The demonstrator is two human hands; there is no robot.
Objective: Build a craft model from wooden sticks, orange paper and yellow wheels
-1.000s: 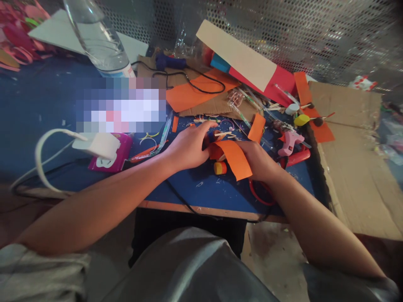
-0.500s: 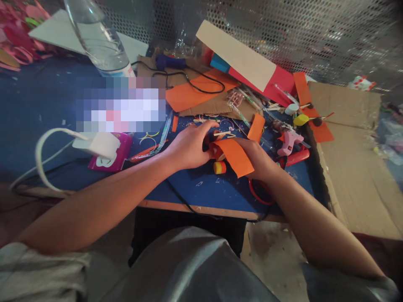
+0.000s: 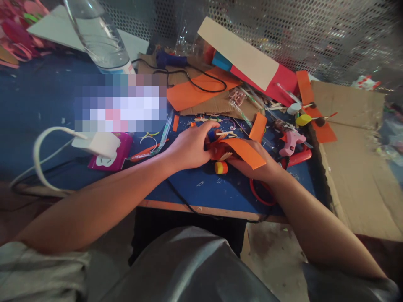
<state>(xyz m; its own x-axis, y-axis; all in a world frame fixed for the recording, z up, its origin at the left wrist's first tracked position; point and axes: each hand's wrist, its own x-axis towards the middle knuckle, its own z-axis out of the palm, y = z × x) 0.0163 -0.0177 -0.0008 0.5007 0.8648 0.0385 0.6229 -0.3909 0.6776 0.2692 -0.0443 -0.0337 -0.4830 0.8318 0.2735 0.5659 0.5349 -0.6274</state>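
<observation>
Blue-painted tabletop (image 3: 47,96), littered with offcuts, is set before a perforated metal screen. At far left a clear plastic bottle (image 3: 100,37) and a white charger block (image 3: 96,144) are seen. The left hand (image 3: 189,147) is held palm-down, fingers curled and pinching the left end of the long orange paper strip (image 3: 247,152), just above a small yellow-and-red cap (image 3: 221,167). Over the last second the strip has been brought from a hanging slope to a flatter lie pointing right, so it is being turned within the grip. The right hand (image 3: 261,165) is rotated beneath it and closed on it from below. A pink glue gun (image 3: 291,140) lies near.
</observation>
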